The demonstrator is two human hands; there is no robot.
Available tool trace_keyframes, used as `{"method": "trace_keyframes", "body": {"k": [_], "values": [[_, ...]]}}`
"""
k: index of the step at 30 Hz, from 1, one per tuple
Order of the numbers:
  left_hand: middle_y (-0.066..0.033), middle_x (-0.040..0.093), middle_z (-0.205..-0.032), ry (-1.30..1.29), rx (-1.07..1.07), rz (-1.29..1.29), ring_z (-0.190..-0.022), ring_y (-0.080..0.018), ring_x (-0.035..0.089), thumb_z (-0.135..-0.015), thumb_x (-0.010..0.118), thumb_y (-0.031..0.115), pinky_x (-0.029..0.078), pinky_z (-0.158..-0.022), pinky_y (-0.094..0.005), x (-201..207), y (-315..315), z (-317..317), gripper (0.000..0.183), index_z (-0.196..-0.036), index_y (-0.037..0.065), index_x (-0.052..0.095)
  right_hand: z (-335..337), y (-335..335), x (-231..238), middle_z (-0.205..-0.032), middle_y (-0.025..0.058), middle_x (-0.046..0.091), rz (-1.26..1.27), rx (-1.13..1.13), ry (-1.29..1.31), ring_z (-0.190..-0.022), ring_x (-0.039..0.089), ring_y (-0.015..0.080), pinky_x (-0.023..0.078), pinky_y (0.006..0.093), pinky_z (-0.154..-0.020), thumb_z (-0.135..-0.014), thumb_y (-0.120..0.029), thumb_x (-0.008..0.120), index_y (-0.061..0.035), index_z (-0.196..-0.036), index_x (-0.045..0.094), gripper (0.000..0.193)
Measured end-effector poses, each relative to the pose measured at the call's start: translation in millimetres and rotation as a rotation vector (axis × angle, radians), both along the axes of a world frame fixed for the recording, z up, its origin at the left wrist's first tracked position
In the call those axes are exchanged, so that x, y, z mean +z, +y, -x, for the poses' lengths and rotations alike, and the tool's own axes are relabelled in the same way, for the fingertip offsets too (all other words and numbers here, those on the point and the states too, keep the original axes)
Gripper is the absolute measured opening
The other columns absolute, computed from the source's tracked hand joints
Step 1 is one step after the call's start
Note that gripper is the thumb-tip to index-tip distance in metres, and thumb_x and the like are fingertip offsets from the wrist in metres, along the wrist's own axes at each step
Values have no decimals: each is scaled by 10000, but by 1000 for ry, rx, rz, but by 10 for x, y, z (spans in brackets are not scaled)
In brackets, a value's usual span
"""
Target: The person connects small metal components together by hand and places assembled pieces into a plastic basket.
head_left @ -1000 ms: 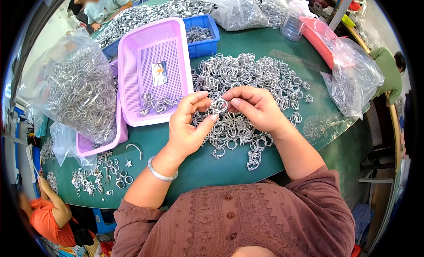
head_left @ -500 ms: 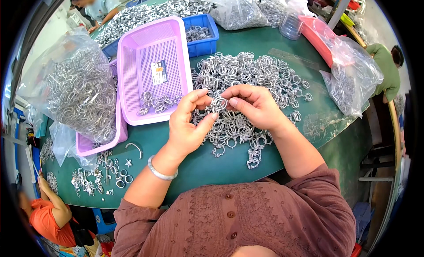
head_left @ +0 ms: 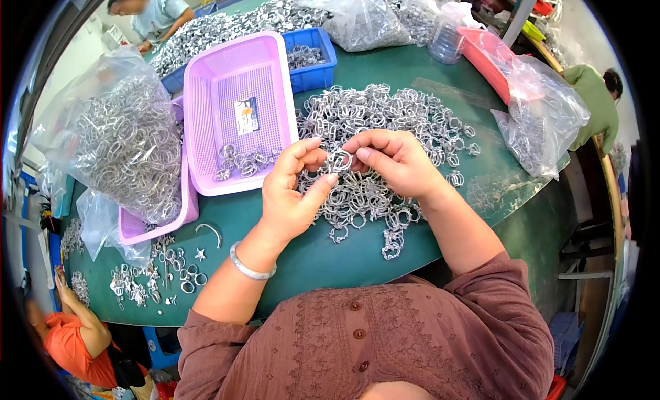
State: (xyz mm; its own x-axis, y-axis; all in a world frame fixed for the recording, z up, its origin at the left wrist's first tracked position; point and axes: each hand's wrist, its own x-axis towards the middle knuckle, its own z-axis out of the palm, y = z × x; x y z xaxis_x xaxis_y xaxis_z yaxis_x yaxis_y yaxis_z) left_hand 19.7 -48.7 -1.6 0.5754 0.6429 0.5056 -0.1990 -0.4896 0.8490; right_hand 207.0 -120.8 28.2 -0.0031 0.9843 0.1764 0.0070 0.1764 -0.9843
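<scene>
Between my two hands is a small silver metal ring (head_left: 338, 161), above the near part of a big pile of similar rings (head_left: 385, 114). My left hand (head_left: 292, 187) pinches it from the left with thumb and fingers; a pale bangle (head_left: 251, 264) circles that wrist. From the right, my right hand (head_left: 395, 163) grips its other side with thumb and forefinger. Just beyond my left hand, a pink-purple plastic basket (head_left: 206, 77) lies tilted, with several rings (head_left: 244, 163) and a printed label in it.
A clear bag of rings (head_left: 127, 138) rests in another pink basket (head_left: 191, 211) at left. Loose rings and star pieces (head_left: 155, 273) lie near it. Behind are a blue bin (head_left: 323, 73), more bags (head_left: 364, 22) and a red tray (head_left: 485, 63). Other people sit around the green table (head_left: 350, 259).
The ring has turned slightly between my fingers, its round opening now facing me more. My hands stay in nearly the same place, and the view has shifted a little.
</scene>
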Motion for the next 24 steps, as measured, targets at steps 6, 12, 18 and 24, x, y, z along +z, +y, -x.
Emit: {"method": "trace_keyframes", "body": {"k": [6,12,18,24], "values": [[-94,581,-1042,-39,-14,32,-923,-139,547,-776,629,-63,438,-846,-268,57,-43,10,516,-1245,-13,420,24,-55,90,-866,37,640,3,8,7,-793,591,80,497,240,-734,-899,-66,541,29,-1037,602,179],[-81,600,-1012,-74,-22,-42,-924,-145,574,-753,668,-33,460,-840,-283,112,-115,0,533,-1243,14,462,79,-173,107,-866,2,619,-34,-31,43,-790,557,47,461,206,-693,-846,-46,629,5,-1008,602,172],[-83,577,-1072,-62,-89,-50,-991,-145,535,-745,651,-82,425,-900,-283,154,-182,14,589,-1276,0,410,110,-303,140,-872,0,603,-81,-61,28,-800,547,50,457,210,-701,-843,-30,622,-6,-979,588,142],[-85,576,-1090,-82,-120,-96,-998,-149,539,-749,654,-82,423,-909,-285,181,-221,15,599,-1288,2,405,140,-403,174,-861,-4,598,-114,-115,-47,-794,551,53,459,212,-700,-843,-30,617,-13,-961,584,124]]}}
